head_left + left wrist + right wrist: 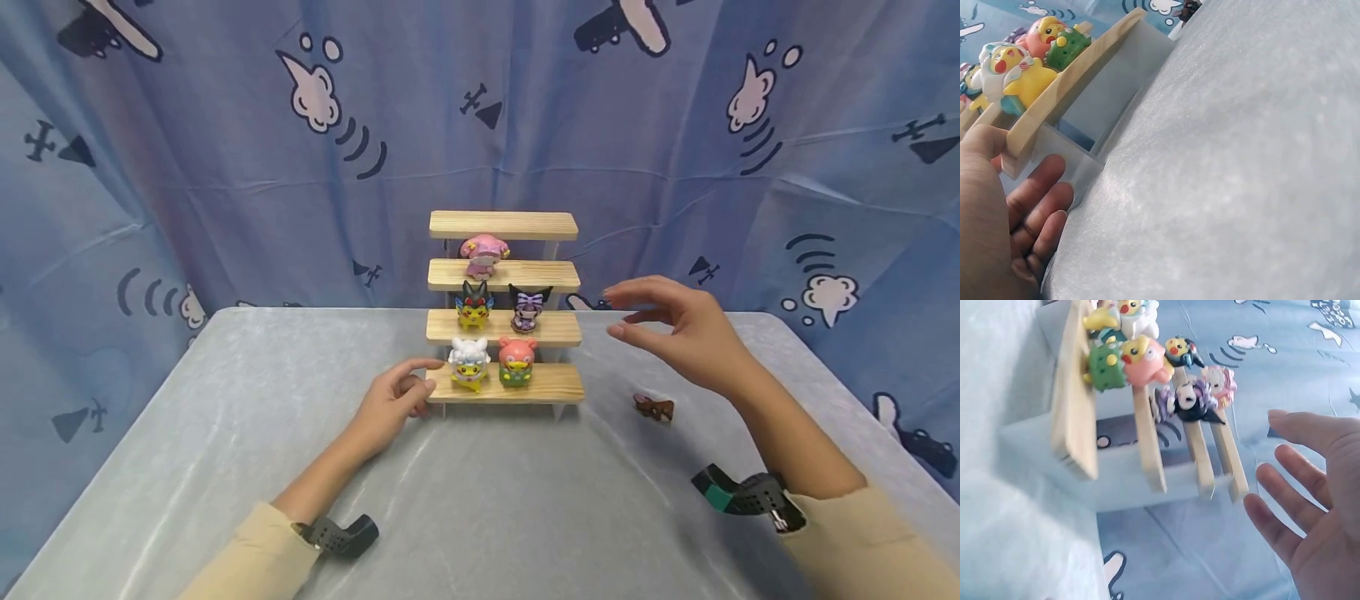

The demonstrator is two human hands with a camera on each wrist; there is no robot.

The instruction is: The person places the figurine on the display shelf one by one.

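A tiered wooden display stand holds several small toy figures. My left hand holds the left end of its lowest shelf, thumb and forefinger at the wood, the other fingers loosely bent below. On that shelf stand a yellow figure in a white hood and a pink-and-green figure. One tier up are a yellow figure with a dark hood and a black-and-purple figure. A pink figure occupies the third shelf. My right hand hovers right of the stand, fingers apart and holding nothing.
A small brown figure lies on its side on the grey-covered table, below and left of my right wrist. The top shelf bears no figure. A blue patterned curtain hangs behind the table.
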